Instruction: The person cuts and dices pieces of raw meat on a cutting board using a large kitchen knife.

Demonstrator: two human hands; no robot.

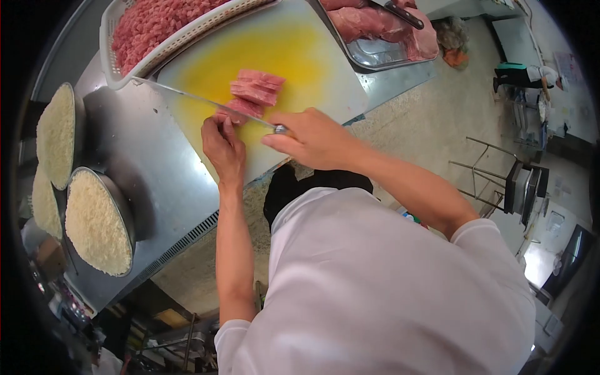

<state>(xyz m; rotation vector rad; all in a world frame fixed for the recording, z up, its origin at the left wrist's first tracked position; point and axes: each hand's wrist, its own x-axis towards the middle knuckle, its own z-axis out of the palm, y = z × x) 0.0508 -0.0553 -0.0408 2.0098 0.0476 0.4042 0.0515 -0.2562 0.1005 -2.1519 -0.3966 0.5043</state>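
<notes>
My right hand is wrapped round the handle of a long knife, whose blade points to the upper left. The blade lies across a piece of raw meat on the cutting board. With fingers curled, my left hand grips the near end of that meat, just below the blade. Beyond the knife, several thick slices of pink meat lie stacked and overlapping. The board is white with a broad yellow stain.
A white plastic basket of diced meat stands at the upper left. Behind the board's right side, a metal tray holds large meat pieces and another knife. Bowls of white grains stand left on the steel table. A person is far right.
</notes>
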